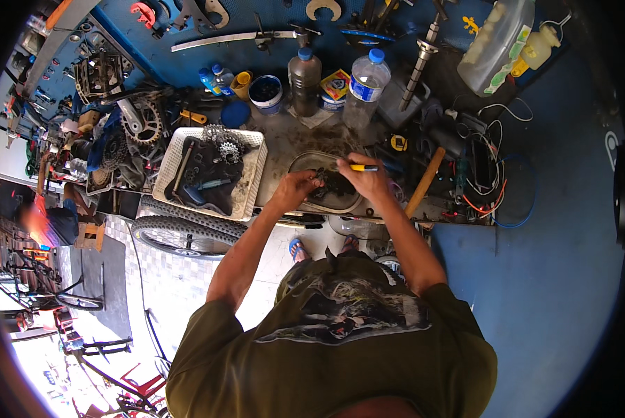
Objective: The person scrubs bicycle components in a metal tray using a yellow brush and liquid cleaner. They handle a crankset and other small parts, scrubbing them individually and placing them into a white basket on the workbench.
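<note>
My left hand (296,189) is closed, fingers pinching a small dark part (320,180) whose kind I cannot make out. My right hand (368,182) grips a slim tool with a yellow and dark handle (362,168). Its working end points left toward the part and is hidden by my fingers. Both hands are held over a rounded, pale-rimmed pan (354,207) with dark, dirty contents. Left of my hands stands a white plastic basket (260,157), holding a cassette sprocket (229,150), a dark cloth and a blue-handled tool (213,184).
Behind the pan stand a dark-filled bottle (305,76), a clear bottle (369,83) and a blue-and-white tub (266,94). A wooden handle (425,181) and tangled cables (492,171) lie right. A crankset (139,122) sits left; bicycle tires (180,233) lean below; another person (51,219) is far left.
</note>
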Tool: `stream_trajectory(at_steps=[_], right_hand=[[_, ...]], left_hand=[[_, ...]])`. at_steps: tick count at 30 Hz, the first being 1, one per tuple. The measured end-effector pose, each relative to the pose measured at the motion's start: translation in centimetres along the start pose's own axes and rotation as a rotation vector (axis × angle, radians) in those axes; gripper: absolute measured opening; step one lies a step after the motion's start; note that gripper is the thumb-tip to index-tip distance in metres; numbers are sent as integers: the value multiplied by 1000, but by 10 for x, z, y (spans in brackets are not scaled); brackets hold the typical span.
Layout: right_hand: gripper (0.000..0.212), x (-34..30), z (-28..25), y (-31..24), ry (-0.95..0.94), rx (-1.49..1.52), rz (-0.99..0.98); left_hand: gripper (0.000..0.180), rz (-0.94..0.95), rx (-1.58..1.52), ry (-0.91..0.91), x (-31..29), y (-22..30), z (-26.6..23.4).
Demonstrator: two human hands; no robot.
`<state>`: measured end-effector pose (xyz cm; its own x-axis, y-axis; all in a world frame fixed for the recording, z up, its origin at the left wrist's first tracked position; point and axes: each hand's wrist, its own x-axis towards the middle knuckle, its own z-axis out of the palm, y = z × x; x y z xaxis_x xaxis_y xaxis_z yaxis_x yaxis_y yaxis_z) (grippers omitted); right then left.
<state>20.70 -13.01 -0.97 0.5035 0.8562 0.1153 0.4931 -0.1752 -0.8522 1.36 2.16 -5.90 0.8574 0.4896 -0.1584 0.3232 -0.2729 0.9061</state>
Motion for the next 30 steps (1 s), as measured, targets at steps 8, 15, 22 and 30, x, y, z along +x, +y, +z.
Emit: stream_trajectory(at_steps=[8,15,22,30], right_hand=[[44,-1,1,17,37,-133,27],[34,-20,-4,62,-89,-163,150],[37,-51,-3,43,-105,-499,-215],[44,-19,12,-6,-41,-15,122]], left_hand=[[31,-55,-230,-24,-8,-3,6],[33,-102,-342,99,1,-18,17],[27,-125,-162,113,9,-26,12],[27,-171,-307,-16,-9,-19,8]])
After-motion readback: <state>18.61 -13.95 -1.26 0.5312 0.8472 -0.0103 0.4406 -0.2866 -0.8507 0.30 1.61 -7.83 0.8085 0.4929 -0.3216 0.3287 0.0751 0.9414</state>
